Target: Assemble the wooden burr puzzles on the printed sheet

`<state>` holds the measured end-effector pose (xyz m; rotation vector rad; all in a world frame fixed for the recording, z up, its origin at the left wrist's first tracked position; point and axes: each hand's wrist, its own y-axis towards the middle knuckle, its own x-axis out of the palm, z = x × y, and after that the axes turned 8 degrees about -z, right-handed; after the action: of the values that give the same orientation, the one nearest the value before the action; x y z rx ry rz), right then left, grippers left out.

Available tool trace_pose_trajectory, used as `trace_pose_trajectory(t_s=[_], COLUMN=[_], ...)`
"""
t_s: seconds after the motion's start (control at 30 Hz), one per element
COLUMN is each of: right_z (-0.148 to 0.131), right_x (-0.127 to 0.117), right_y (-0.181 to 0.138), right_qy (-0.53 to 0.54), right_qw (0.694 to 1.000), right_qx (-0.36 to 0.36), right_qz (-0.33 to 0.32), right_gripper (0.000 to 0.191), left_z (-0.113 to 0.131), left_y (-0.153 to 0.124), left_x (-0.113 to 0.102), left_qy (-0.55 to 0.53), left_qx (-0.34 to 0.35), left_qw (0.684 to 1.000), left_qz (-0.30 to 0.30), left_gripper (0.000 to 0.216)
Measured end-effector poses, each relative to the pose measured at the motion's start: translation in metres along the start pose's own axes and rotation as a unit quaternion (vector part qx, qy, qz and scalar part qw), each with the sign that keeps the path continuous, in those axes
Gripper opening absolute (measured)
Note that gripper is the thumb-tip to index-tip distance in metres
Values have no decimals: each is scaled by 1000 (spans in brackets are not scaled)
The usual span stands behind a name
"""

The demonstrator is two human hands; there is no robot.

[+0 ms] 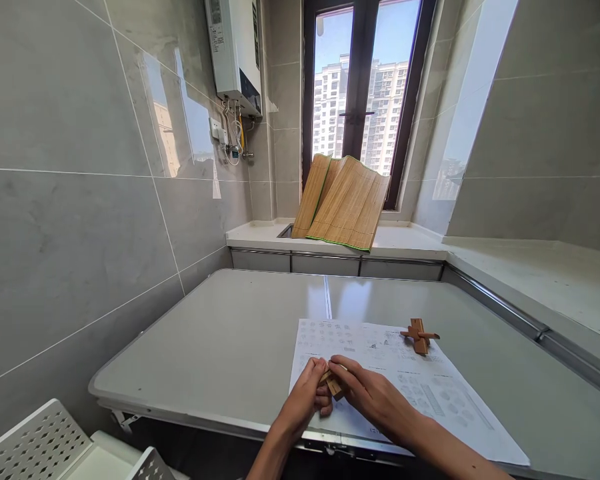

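My left hand (306, 393) and my right hand (373, 393) meet over the near edge of a printed paper sheet (430, 387) on a grey folding table (220, 340). Together they pinch a small wooden puzzle piece (334, 384), mostly hidden by the fingers. A second wooden puzzle (419, 335), a cross of interlocked sticks, rests on the far right part of the sheet, away from both hands.
A folded bamboo mat (345, 203) leans on the white counter (415, 243) under the window (365, 87). A water heater (234, 50) hangs on the tiled wall at left. A white perforated chair (35, 443) stands at the bottom left.
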<state>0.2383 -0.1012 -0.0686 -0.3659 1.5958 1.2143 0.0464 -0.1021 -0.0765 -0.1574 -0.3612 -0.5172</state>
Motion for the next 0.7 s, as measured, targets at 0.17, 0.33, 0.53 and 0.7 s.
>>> trace_pose_trajectory(t_s=[0.17, 0.33, 0.53, 0.7], right_z=[2, 3, 5, 5], right_x=[-15, -27, -27, -27], right_y=[11, 17, 13, 11], right_qy=[18, 79, 96, 80], right_qw=[999, 997, 995, 997], right_qx=[-36, -5, 17, 16], right_qz=[34, 25, -15, 13], right_gripper=[53, 44, 45, 47], left_z=[3, 6, 9, 10], left_y=[0, -5, -9, -7], left_x=[3, 3, 7, 8], left_qy=[-8, 22, 75, 107], left_qx=[9, 40, 80, 116], left_qw=[1000, 998, 993, 987], left_qz=[6, -30, -35, -34], left_gripper=[50, 49, 51, 46])
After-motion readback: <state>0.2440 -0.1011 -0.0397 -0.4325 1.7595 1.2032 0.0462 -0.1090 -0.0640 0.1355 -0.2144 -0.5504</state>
